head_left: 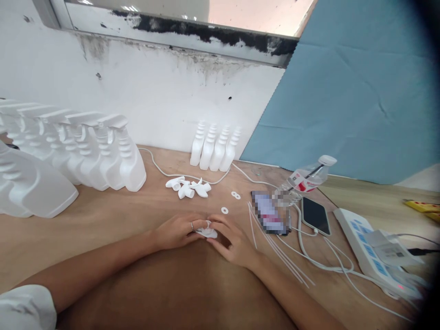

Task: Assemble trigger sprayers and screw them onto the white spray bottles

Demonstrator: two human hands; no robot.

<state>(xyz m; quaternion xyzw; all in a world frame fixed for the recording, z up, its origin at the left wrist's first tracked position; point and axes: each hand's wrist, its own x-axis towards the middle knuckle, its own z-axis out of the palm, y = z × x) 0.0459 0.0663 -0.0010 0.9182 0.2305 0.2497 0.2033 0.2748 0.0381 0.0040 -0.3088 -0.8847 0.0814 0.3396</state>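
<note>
My left hand, with a ring on one finger, has its fingers closed on a small white plastic spray head at the front of the table. My right hand grips the same piece from the other side, thumb and fingers bent around it. Much of the piece is hidden by the fingers. Just beyond lie several white spray trigger heads in a loose pile. A white ring washer is close to my right fingers, and overlapping washers lie farther back.
Several thin white tubes lie to the right, beside a phone, another phone, a clear bottle and a power strip with cables. Small white bottles stand by the wall; large white bottles line the left.
</note>
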